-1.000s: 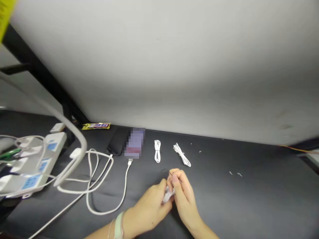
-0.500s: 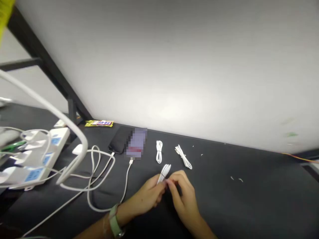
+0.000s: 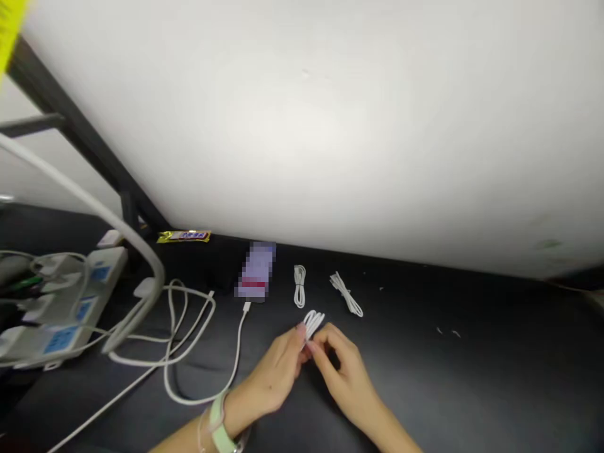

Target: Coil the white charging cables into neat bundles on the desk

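A coiled white charging cable (image 3: 314, 322) is gripped in my left hand (image 3: 278, 368), its loops sticking up past the thumb. My right hand (image 3: 346, 377) has thumb and forefinger pinched at the right side of the same bundle, close to the left fingertips; the exact spot of the pinch is partly hidden. Behind my hands on the dark desk lie two more white cables, one tied upright bundle (image 3: 299, 286) and one slanting bundle (image 3: 346, 294). A green watch strap (image 3: 219, 421) circles my left wrist.
At left, a white power strip (image 3: 101, 277) carries several plugs, and a loose white cord (image 3: 189, 402) loops over the desk (image 3: 495, 390) to a blurred-out phone (image 3: 257, 270). A yellow wrapper (image 3: 184, 236) lies by the wall (image 3: 330, 157). Small white scraps (image 3: 455, 334) lie right.
My left thumb has moved up onto the cable, and the dark tie seen around it before is now covered. The loops have fanned out slightly. The view has shifted a little.
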